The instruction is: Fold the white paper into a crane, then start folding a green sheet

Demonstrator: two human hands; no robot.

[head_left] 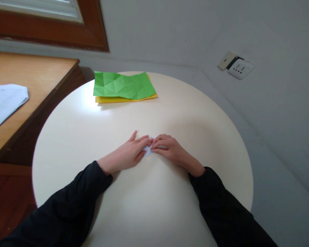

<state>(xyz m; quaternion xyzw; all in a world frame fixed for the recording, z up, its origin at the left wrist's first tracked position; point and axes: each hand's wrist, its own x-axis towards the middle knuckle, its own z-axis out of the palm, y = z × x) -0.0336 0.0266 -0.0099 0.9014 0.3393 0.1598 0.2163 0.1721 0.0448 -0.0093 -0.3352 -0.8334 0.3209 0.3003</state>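
A small piece of pale white-blue folded paper (147, 150) lies on the round white table, mostly covered by fingers. My left hand (127, 154) comes over it from the left, palm down. Its thumb and front fingers hold the paper's left side, while one finger sticks up and away. From the other side, my right hand (171, 149) pinches the paper's right edge, thumb and fingertips close together. The fingertips of both hands nearly meet over it. How the paper is folded beneath them is hidden.
Near the far edge of the round white table (74, 144), a creased green sheet (123, 85) rests on a yellow sheet (118, 100). To the left, a wooden desk (46, 68) holds a pale cloth-like or paper item (7, 99). A wall socket (240, 68) is at the right.
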